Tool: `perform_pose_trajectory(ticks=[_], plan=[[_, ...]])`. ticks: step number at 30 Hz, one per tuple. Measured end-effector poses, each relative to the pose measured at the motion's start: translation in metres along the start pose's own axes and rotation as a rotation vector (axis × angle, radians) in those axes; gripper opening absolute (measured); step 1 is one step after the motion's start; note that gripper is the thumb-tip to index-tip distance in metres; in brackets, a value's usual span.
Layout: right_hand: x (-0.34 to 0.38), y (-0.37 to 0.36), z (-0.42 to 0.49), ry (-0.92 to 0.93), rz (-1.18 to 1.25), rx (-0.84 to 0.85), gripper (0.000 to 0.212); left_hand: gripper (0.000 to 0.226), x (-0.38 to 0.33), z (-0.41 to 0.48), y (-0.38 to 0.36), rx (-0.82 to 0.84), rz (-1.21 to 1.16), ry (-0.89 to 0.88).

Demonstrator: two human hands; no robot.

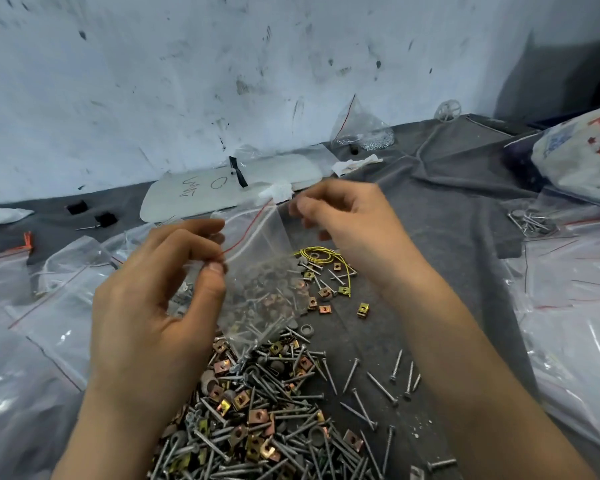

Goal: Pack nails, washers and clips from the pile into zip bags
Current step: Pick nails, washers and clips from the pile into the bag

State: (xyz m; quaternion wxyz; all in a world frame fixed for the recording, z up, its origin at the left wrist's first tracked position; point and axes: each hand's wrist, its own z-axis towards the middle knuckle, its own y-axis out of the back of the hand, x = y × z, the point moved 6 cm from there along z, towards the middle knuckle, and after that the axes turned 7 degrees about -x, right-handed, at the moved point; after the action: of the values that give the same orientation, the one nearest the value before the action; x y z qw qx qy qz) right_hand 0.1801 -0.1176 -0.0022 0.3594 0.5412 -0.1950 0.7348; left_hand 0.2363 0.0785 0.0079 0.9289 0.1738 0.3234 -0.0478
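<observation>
A clear zip bag with a red seal line hangs above the pile, holding nails, washers and clips in its lower half. My left hand pinches the bag's left top corner between thumb and fingers. My right hand pinches the right top corner, a little higher and farther away. Below lies the pile of grey nails, brass clips and round washers on the dark grey cloth.
Empty zip bags cover the left side, and more zip bags lie on the right. A filled bag leans against the stained wall. A yellow wire and loose screws lie near the pile. A white plate lies at the back.
</observation>
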Motion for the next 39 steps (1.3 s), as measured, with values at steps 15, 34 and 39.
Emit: perform_pose_trajectory(ticks=[15, 34, 39], plan=[[-0.103, -0.030, -0.008, -0.213, -0.878, 0.437, 0.017, 0.016, 0.007, 0.004, 0.010, -0.081, -0.046, 0.075], [0.041, -0.007, -0.018, 0.205, 0.196, 0.303, 0.022, 0.015, -0.020, -0.005, -0.016, 0.102, 0.020, -0.077], [0.038, -0.010, -0.019, 0.200, 0.154, 0.364, 0.017, 0.014, -0.023, -0.005, -0.017, 0.109, 0.045, -0.085]])
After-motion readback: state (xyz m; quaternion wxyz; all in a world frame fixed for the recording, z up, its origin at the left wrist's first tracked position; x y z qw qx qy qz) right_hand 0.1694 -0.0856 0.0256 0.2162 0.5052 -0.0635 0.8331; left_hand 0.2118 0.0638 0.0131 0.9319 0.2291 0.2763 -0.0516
